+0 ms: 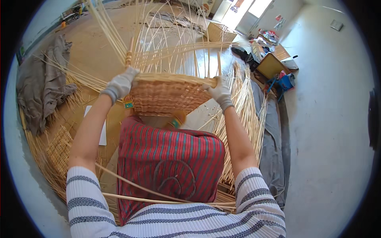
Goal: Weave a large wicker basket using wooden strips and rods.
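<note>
A half-woven wicker basket (168, 95) is held up in front of me, above my lap. My left hand (123, 84), in a pale work glove, is closed on its left upper corner. At the opposite corner my right hand (220, 93), gloved too, grips the rim. Long loose wicker rods (106, 33) rise from the basket's upper edge, and some sweep off to the right. A bound upright (129, 53) stands beside my left hand. Under the basket, a red striped cloth (170, 158) covers my lap. My fingertips are partly hidden behind the weave.
Bundles of pale rods (238, 119) lie at the right, beside a grey cloth (274, 142). Another grey cloth (45, 87) is heaped at left, above a flat woven piece (59, 148). A woven box (220, 33) stands farther back. A blue bag (285, 81) sits near the right wall.
</note>
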`<state>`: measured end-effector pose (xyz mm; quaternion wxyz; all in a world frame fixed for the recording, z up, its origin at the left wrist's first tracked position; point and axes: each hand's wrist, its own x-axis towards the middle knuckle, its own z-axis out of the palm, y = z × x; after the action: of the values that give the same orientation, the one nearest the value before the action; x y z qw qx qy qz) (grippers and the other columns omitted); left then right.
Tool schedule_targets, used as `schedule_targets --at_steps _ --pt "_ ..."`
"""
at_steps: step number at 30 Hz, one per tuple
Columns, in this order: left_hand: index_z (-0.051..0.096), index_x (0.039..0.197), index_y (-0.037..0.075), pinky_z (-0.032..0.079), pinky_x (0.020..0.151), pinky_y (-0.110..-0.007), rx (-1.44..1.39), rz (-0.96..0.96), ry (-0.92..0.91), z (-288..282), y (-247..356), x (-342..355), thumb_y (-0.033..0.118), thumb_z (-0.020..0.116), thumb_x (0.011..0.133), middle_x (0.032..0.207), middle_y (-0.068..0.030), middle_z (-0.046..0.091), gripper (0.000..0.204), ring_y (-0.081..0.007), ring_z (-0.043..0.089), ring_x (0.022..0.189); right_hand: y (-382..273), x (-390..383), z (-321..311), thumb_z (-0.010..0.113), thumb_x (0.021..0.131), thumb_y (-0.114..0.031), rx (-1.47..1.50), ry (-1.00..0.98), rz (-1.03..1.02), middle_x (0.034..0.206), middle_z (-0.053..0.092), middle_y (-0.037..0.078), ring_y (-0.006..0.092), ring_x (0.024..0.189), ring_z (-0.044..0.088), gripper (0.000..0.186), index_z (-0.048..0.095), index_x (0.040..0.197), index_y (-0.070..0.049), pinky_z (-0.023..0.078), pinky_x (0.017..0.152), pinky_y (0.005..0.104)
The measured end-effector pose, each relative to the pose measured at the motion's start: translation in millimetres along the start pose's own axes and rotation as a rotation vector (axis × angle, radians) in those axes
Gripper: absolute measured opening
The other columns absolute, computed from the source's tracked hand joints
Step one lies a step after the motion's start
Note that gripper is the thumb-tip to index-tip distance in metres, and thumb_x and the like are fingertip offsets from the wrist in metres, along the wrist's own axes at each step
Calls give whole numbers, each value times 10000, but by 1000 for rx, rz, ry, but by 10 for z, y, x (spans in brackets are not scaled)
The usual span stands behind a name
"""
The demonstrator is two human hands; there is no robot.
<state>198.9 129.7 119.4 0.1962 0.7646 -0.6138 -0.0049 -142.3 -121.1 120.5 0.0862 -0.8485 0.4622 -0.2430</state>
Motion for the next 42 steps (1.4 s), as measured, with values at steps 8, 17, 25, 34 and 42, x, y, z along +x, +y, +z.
schedule_targets --at_steps 8,17,25,34,42 --pt "430 1378 117 459 996 -451 -24 132 -194 259 169 -1312 38 369 951 1332 -227 528 439 -418 571 1163 116 -1575 0 896 601 -430 142 22 96 1358 423 209 375 1132 592 830 545 1253 -56 499 984 406" --pt "395 1429 123 460 1001 -469 103 -127 -231 837 143 -1673 32 420 918 1395 -252 446 520 -436 511 1238 220 -2225 609 951 512 -350 353 226 106 1395 379 161 371 1201 535 824 550 1206 -161 491 1009 440" --pt "442 1310 142 523 831 -500 106 -139 -147 1160 -71 -1656 12 400 907 1240 -167 498 425 -430 618 985 227 -2228 923 935 533 -403 258 94 186 1460 335 163 379 1226 520 808 554 1218 -208 497 994 461" --pt "422 1389 88 521 913 -450 306 -390 -466 788 484 -1395 210 618 887 1407 -162 461 552 -372 604 1149 -62 -2265 703 834 716 -214 197 157 126 1470 354 234 419 1283 461 618 565 1263 -114 404 1081 454" --pt "424 1406 10 470 981 -425 -75 -162 797 684 551 -66 297 654 917 1337 -219 543 612 -396 573 1162 -1212 -1845 1297 588 939 -9 1578 -224 240 1096 657 108 207 1027 625 380 521 1313 0 521 899 338"
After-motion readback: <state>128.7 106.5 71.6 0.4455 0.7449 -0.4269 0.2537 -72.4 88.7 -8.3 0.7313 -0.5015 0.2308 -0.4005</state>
